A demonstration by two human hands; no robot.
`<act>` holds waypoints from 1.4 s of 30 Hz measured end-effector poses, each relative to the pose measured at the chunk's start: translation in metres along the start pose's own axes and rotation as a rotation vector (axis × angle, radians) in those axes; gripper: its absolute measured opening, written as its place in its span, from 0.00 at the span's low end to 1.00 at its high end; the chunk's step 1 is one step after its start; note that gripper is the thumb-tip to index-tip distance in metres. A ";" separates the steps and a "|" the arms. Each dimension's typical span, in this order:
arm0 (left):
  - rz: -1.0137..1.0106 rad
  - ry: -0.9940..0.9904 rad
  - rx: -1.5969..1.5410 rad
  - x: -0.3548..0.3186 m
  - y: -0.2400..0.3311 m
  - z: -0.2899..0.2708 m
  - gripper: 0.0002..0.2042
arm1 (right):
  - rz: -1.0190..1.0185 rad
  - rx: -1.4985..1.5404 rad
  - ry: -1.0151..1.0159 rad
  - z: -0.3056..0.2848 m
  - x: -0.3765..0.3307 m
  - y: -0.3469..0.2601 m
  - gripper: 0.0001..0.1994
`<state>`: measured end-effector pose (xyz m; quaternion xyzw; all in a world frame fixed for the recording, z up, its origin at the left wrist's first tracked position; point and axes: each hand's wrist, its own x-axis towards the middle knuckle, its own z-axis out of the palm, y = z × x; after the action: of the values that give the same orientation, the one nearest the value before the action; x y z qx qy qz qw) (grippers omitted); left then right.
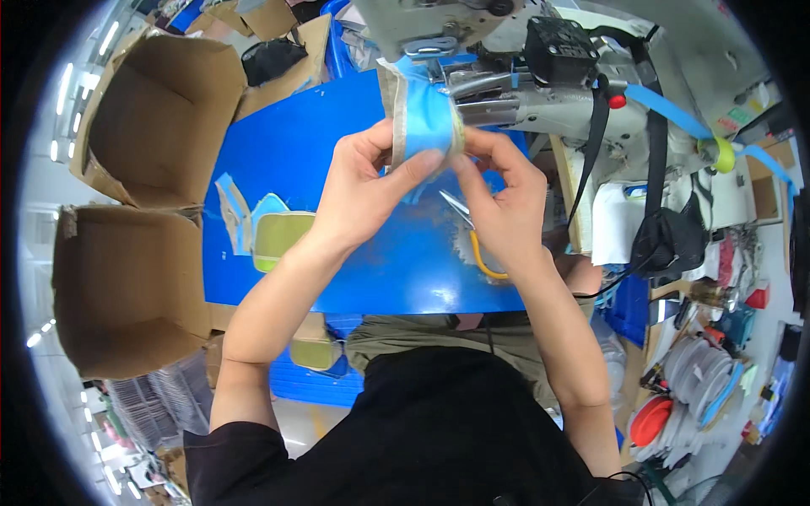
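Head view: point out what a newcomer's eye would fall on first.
Most likely the bright blue table filling the middle, and above it the blue-and-grey fabric piece held between the left hand and right hand, right in front of the grey machine. Next come the two open cardboard boxes along the left side, and the orange-handled scissors beside the right hand.

Loads of open blue tabletop [396, 270] sat between the forearms, plus a decent lane beyond the left hand [363, 181]. Ahead, the machine's grey arm [548, 110] blocked things, and a black strap [593, 156] dangled to the right. Orange-handled scissors [476, 244] crowded the right hand [508, 202]. Cardboard boxes [131, 274] walled off the left. Clearance under the hands? Probably some, tough to judge from above.
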<state>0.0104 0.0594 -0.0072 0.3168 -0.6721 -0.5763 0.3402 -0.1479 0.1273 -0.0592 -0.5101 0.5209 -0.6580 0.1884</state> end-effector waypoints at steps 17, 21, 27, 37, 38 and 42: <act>0.512 0.348 0.474 -0.017 -0.031 0.011 0.14 | 0.454 0.249 -0.153 0.004 0.021 -0.019 0.11; 0.528 0.354 0.566 -0.016 -0.032 0.010 0.12 | 0.549 0.352 -0.021 0.015 0.017 -0.023 0.10; 0.611 0.439 0.543 -0.010 -0.031 0.007 0.11 | 0.618 0.313 -0.130 0.001 0.016 -0.025 0.21; 0.600 0.351 0.700 -0.006 -0.027 -0.001 0.14 | 0.630 0.238 -0.088 0.010 -0.002 -0.035 0.19; 0.600 0.342 0.722 -0.006 -0.026 -0.001 0.14 | 0.627 0.236 -0.087 0.012 -0.002 -0.036 0.19; 0.598 0.320 0.740 -0.007 -0.024 -0.005 0.15 | 0.618 0.221 -0.086 0.015 -0.004 -0.038 0.19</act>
<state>0.0195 0.0587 -0.0314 0.2939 -0.8322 -0.1209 0.4543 -0.1221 0.1379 -0.0284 -0.3317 0.5679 -0.6001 0.4553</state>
